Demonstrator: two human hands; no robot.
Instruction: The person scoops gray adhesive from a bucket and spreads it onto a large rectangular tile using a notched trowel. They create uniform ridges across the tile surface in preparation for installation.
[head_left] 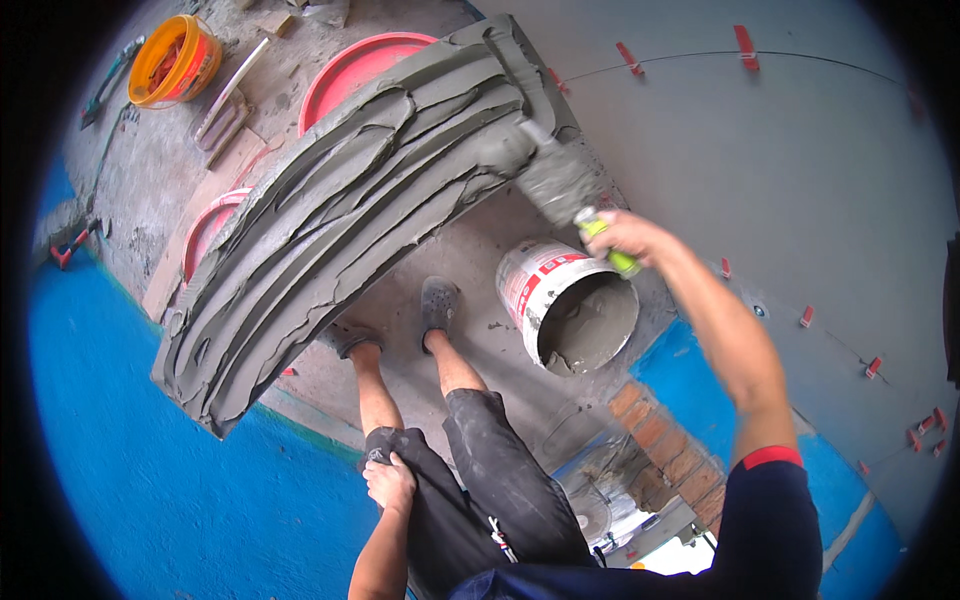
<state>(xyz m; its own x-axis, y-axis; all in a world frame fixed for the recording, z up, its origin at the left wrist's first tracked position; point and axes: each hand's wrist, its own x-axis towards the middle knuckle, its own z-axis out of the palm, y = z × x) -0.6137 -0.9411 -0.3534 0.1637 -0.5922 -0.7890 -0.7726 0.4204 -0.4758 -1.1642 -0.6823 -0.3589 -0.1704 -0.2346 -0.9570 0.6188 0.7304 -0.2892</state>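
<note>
My right hand (625, 238) is closed around the green handle of a trowel (562, 182). Its mortar-smeared blade, blurred by motion, meets the right end of a large slab (340, 215). Thick ridges of wet grey mortar (300, 270) cover that slab lengthwise. Below the trowel, a white and red bucket (525, 290) leans toward me with grey mortar inside. My left hand (390, 482) rests on the left thigh of my dark shorts (425, 510), fingers bent over the cloth, holding no tool.
Red round rims (315, 95) show from under the slab's far side. An orange bucket (200, 62) of red pieces and a float-like tool (228, 120) lie beyond. Large grey tiles (720, 170) with red clips (746, 48) fill the right. Blue flooring (150, 420) spreads lower left; bricks (665, 445) line the lower right.
</note>
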